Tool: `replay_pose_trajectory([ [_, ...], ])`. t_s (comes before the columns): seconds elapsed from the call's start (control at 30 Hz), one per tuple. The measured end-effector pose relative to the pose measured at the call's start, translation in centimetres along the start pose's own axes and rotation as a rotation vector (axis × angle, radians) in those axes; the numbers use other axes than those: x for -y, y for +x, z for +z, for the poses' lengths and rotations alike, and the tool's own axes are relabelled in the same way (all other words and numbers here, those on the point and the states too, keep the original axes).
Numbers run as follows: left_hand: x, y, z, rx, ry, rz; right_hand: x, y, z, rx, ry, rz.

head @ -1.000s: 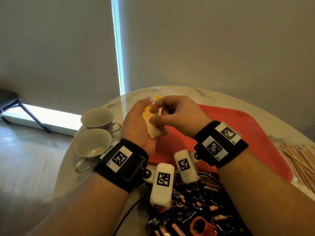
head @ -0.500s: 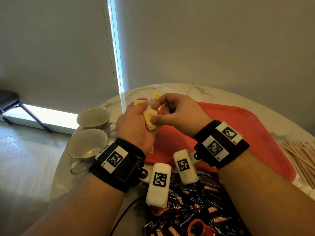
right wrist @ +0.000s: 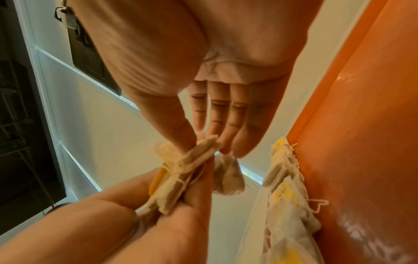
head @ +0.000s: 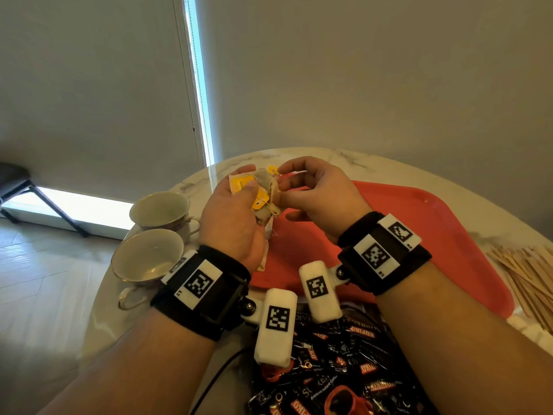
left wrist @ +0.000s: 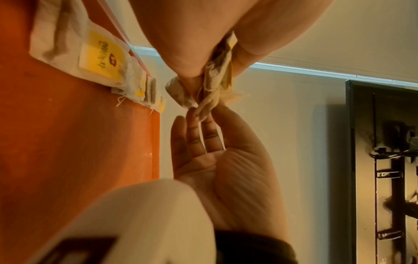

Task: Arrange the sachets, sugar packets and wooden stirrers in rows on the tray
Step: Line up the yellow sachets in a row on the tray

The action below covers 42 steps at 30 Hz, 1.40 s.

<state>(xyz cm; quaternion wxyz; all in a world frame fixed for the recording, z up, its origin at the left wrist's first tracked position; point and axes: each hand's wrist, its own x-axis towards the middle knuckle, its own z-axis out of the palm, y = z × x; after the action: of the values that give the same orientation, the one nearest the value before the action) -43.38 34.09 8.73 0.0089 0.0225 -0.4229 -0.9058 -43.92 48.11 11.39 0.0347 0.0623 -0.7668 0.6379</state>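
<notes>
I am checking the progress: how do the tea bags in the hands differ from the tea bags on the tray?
The held tea bags are bunched in the left hand, above the table; the right hand pinches one. The tea bags on the tray lie flat, overlapping in a row by the tray edge. Both have yellow tags and strings.

Your round marble table [head: 374,163] carries the red tray [head: 419,235], two teacups [head: 149,259], wooden stirrers [head: 529,277] and what look like coffee sachets [head: 344,369].
</notes>
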Motion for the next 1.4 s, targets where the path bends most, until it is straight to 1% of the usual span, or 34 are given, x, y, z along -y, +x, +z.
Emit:
replay_pose_trajectory([
  [0.17, -0.4, 0.0, 0.0, 0.005, -0.021, 0.038, 0.1, 0.0, 0.0, 0.023, 0.068, 0.021],
  [0.27, -0.4, 0.0, 0.0, -0.028, -0.016, 0.064, 0.1, 0.0, -0.4, 0.023, 0.099, 0.069],
  [0.33, -0.4, 0.1, -0.1, -0.073, 0.002, 0.075, 0.3, 0.0, -0.6, 0.012, 0.162, 0.106],
  [0.43, -0.4, 0.4, -0.3, -0.144, 0.016, 0.071, 0.6, 0.0, -1.0, -0.068, 0.233, 0.093],
  [0.53, -0.6, 0.3, -0.2, -0.164, 0.039, 0.055, 0.5, 0.1, -1.0, -0.174, 0.172, 0.054],
  [0.6, -0.6, 0.2, 0.0, -0.15, 0.106, 0.075, 0.3, 0.2, -1.0, -0.218, 0.102, 0.018],
  [0.63, -0.6, 0.1, 0.0, -0.129, 0.146, 0.094, 0.3, 0.2, -0.9, -0.217, 0.064, -0.001],
  [0.73, -0.5, -0.3, 0.1, -0.036, 0.267, 0.147, 0.4, 0.2, -0.2, -0.149, -0.004, -0.038],
  [0.8, -0.3, -0.6, 0.1, 0.032, 0.326, 0.127, 0.4, -0.1, 0.4, -0.072, 0.01, -0.06],
  [0.9, 0.0, -0.6, 0.1, 0.054, 0.305, 0.067, 0.7, -0.5, 0.8, 0.015, 0.088, -0.073],
  [1.0, -0.3, -0.3, 0.0, 0.076, 0.21, 0.03, 0.6, -0.2, 0.5, 0.001, 0.092, -0.076],
  [1.1, -0.3, -0.3, -0.1, 0.104, 0.248, 0.061, 0.4, 0.0, 0.4, -0.029, 0.059, -0.108],
  [1.17, -0.2, -0.5, -0.1, 0.102, 0.298, 0.09, 0.3, 0.1, 0.3, -0.046, 0.096, -0.135],
  [1.27, -0.2, -0.6, -0.1, 0.09, 0.308, 0.096, 0.4, 0.1, 0.2, -0.084, 0.24, -0.152],
  [1.33, -0.4, -0.6, -0.1, 0.097, 0.293, 0.097, 0.7, 0.1, 0.0, -0.103, 0.342, -0.137],
  [1.4, -0.5, -0.6, -0.1, 0.103, 0.283, 0.117, 1.1, 0.1, -0.4, -0.079, 0.378, -0.09],
])
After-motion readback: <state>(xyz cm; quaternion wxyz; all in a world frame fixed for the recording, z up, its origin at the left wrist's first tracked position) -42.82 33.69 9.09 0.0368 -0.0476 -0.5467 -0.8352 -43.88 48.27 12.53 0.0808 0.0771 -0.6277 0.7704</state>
